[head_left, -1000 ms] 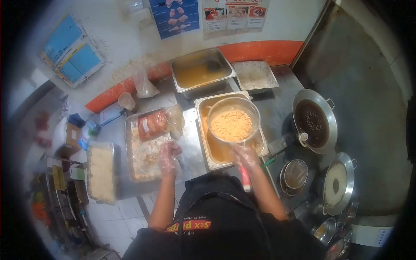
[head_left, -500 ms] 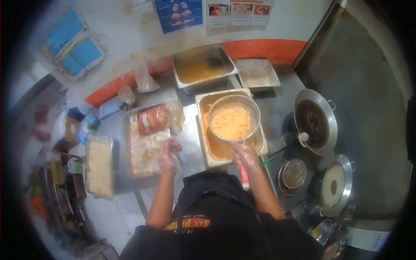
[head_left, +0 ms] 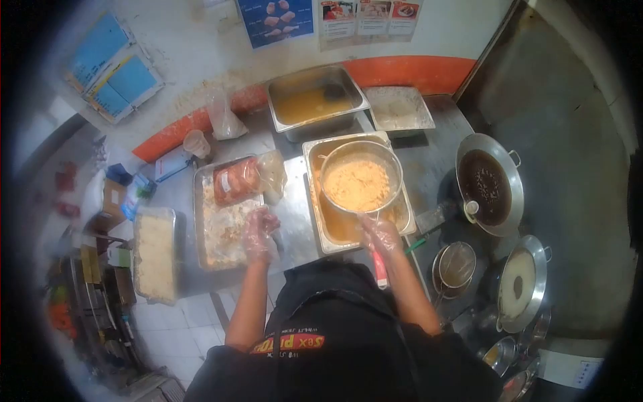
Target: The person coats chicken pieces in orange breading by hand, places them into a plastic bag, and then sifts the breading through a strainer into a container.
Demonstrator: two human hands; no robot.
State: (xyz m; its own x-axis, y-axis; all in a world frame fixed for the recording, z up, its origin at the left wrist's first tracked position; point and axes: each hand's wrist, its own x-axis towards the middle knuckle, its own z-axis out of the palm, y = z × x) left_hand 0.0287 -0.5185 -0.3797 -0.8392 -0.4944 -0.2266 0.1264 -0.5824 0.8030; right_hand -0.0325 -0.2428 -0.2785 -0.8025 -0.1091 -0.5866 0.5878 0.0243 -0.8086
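Just strainer (head_left: 360, 184) inside pan (head_left: 320, 238) rim (snug)

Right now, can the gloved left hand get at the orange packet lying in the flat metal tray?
Probably yes. The gloved left hand hovers at the flat metal tray, and the orange packet lies uncovered at its far end, with nothing between them.

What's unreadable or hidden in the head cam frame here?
Head view only:
- Strainer handle: mostly covered by the right hand.
- Batter pan: its contents under the strainer are hidden.
- Wall posters: cut by the top edge, text too blurred.
- Shelf items at left: blurred, dim.
- Left hand: contact with the flour tray unclear.
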